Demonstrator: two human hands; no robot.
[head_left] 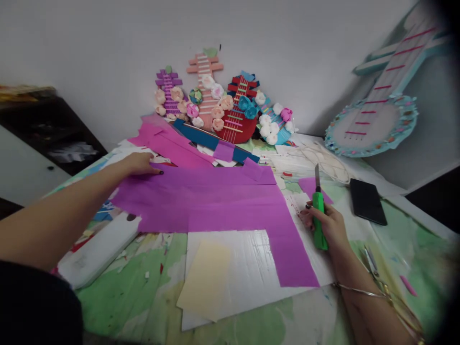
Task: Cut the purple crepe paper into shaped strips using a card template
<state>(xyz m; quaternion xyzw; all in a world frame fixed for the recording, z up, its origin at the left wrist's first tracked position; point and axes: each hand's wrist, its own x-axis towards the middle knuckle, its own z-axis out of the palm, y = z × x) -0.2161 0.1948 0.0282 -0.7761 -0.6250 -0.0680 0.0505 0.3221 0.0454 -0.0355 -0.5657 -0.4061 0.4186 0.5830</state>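
Observation:
A large purple sheet (215, 201) lies across a white board (247, 268), with one strip of it running down toward the lower right. My left hand (140, 164) holds the sheet's upper left edge between thumb and fingers. In my right hand (328, 223) is a green utility knife (319, 215), its blade extended and pointing up, to the right of the sheet and apart from it. Two overlapping cream paper pieces (208, 275) rest on the board below the sheet.
Paper-flower-trimmed instrument shapes (235, 115) stand against the wall. Pink sheets (168, 139) and a blue strip (201, 136) lie behind the purple sheet. A black phone (367, 201) and scissors (373, 266) are at right, a white long object (98, 251) at left.

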